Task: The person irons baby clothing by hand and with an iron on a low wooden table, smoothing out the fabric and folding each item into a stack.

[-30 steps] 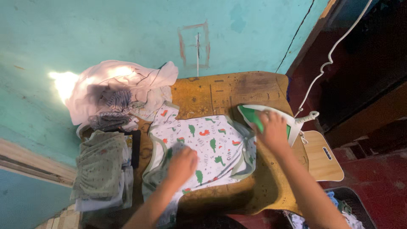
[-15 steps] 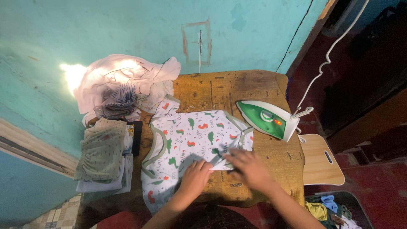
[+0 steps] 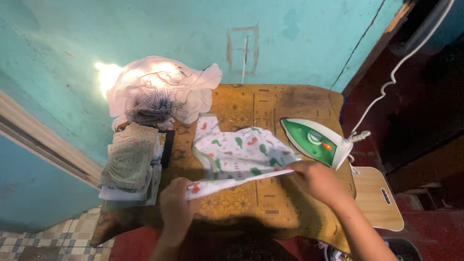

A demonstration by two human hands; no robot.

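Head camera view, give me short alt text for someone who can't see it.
Two bare hands, left hand and right hand, lift the near edge of a white printed garment off a yellow-covered ironing table. A green iron rests at right, folded clothes at left.

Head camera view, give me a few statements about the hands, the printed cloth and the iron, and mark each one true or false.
1. Both hands, left hand and right hand, grip the near edge of the printed cloth. True.
2. The green and white iron is in the right hand. False: it rests on the yellow patterned cover, beside the right hand.
3. A stack of folded clothes lies left of the printed cloth. True.
4. The crumpled white garment lies on the iron. False: it lies at the far left corner, by the teal wall.
5. The iron's cord is white. True.
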